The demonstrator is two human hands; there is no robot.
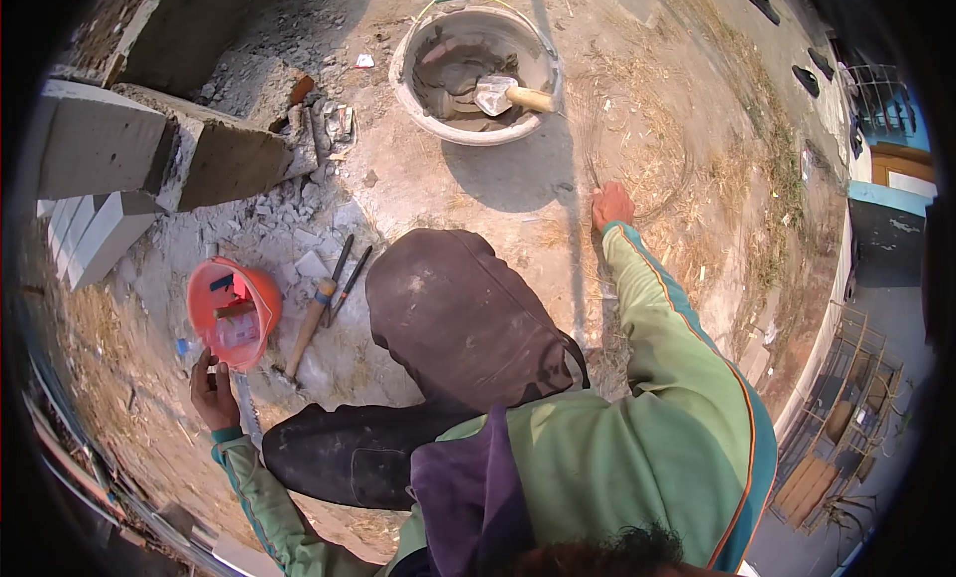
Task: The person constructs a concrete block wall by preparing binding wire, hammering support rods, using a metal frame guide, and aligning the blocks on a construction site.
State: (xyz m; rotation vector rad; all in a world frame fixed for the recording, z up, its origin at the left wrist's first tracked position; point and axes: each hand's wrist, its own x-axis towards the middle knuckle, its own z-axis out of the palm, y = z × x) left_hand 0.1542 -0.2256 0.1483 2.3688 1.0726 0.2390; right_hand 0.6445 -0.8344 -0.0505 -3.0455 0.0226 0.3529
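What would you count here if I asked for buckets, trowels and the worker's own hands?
Buckets: 2, a pale bucket with a wet grey mix inside and a red bucket
Trowels: 1, a wooden-handled trowel resting in the pale bucket
Hands: 2, the left hand and the right hand
Total: 5

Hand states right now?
Left hand: at the red bucket's rim; whether gripping, can't tell.
Right hand: looks curled; can't tell if closed on anything.
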